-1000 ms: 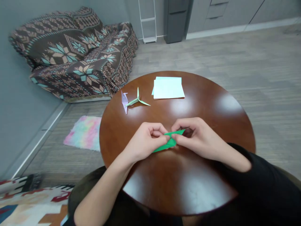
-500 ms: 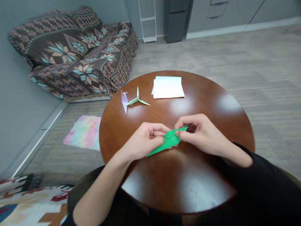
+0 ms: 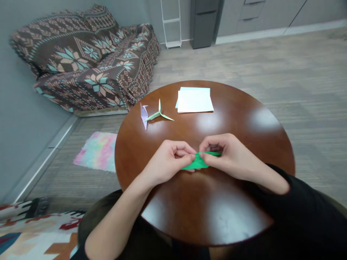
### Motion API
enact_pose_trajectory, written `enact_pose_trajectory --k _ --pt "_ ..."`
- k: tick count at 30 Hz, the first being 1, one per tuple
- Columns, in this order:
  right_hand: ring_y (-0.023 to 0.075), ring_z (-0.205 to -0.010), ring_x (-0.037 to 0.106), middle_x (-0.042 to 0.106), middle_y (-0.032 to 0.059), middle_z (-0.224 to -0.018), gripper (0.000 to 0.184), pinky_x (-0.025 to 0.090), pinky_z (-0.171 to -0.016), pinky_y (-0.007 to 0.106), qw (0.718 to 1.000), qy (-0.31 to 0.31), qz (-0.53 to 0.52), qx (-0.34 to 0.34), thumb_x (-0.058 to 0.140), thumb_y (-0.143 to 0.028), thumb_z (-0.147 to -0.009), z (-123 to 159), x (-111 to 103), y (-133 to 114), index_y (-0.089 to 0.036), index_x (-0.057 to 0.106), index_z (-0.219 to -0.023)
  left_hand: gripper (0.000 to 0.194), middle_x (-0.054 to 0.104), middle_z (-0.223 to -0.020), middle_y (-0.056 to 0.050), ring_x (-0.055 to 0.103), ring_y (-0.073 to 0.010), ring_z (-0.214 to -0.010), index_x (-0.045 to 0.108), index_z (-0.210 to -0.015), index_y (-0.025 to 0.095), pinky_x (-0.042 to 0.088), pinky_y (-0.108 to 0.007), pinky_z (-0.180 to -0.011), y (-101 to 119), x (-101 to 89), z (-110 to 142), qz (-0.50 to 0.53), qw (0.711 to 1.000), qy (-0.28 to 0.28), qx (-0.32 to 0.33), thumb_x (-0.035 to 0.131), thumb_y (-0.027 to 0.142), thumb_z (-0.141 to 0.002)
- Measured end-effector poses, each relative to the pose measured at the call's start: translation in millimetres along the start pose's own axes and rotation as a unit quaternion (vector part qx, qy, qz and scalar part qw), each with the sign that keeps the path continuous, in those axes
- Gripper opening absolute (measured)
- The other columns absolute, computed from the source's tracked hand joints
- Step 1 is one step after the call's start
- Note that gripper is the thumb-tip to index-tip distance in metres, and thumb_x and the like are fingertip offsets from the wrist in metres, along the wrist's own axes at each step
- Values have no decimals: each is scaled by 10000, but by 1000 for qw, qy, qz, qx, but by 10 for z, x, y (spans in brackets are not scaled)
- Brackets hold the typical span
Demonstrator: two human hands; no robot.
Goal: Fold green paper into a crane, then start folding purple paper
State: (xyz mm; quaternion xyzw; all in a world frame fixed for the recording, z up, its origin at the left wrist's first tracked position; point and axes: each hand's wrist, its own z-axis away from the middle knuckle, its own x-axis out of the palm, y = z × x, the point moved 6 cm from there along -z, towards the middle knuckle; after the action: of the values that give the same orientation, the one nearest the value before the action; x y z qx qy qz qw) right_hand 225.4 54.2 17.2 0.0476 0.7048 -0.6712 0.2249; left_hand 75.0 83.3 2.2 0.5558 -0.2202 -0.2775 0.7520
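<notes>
Now the left hand (image 3: 168, 161) and right hand (image 3: 233, 157) are both curled closed; together they pinch folded green origami paper (image 3: 196, 163).

At the centre of the view, a bright green folded paper piece (image 3: 199, 163) was largely hidden by the left-hand grip (image 3: 169, 161) and the right-hand grip (image 3: 233, 159), so its folds could not be made out. At 12 o'clock, a pale blue sheet (image 3: 187, 89) lay mostly hidden beneath a stack of white paper (image 3: 195, 101) on the round brown wooden desk (image 3: 244, 144), the number of sheets too fine to tell. Farther off, a grey cabinet (image 3: 203, 21) and a white wire rack (image 3: 170, 21) were cut off by the top edge, and at 7 o'clock a patterned woven rug (image 3: 35, 231) ran off the lower-left corner.
</notes>
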Motion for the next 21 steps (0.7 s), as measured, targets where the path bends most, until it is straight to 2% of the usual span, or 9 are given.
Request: enact_pose_trajectory --k 6,15,18,21 --pt "133 -594 557 665 0 -665 72 394 -544 247 1000 -29 -11 0 641 -164 -794 -2 -7 29 -166 664 -725 96 781 -684 -66 736 -144 -616 729 -829 99 560 -196 -624 13 -13 3 19 1000 -4 -1 751 192 -819" --pt "117 -531 548 637 -20 -594 91 383 -502 228 999 -9 -15 39 625 -111 -723 -31 -242 180 -185 655 -679 142 792 -713 -73 737 -141 -621 729 -844 105 587 -207 -637 -63 -229 38 27 999 19 -15 778 237 -823" --pt "119 -522 575 642 -16 -579 110 418 -503 221 998 52 -22 30 619 -97 -720 -58 -372 179 -185 656 -666 141 790 -712 -72 734 -143 -620 720 -836 112 580 -212 -637 -89 -302 33 24 999 37 -7 771 242 -822" --pt "128 -538 615 673 3 -627 111 483 -531 229 990 121 -72 11 633 -181 -810 -68 -436 149 -184 670 -705 125 784 -701 -59 723 -133 -617 718 -837 116 559 -203 -635 -88 -328 26 7 998 55 7 753 236 -829"
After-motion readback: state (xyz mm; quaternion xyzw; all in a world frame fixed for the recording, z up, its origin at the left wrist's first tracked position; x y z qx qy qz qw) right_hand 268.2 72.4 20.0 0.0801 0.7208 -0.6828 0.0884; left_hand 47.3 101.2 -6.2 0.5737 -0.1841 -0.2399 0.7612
